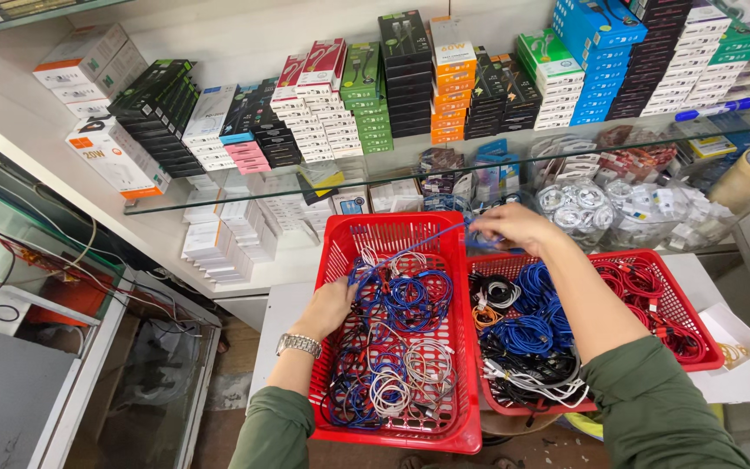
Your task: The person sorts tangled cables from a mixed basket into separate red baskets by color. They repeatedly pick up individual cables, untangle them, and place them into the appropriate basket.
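Blue cable [410,252] ran taut between a person's hands over a red basket [457,434] of coiled leads. The right hand [514,227] pinched its far end above the neighbouring red basket [696,300]; the left hand [330,306], wristwatch [299,345] showing, was closed around it down among the tangle. Drawing the cable out slowly, with the left fingers steadying the knot, looked the surest way to free it cleanly. Boxed accessories [410,78] lined the glass shelves [219,204] beyond.
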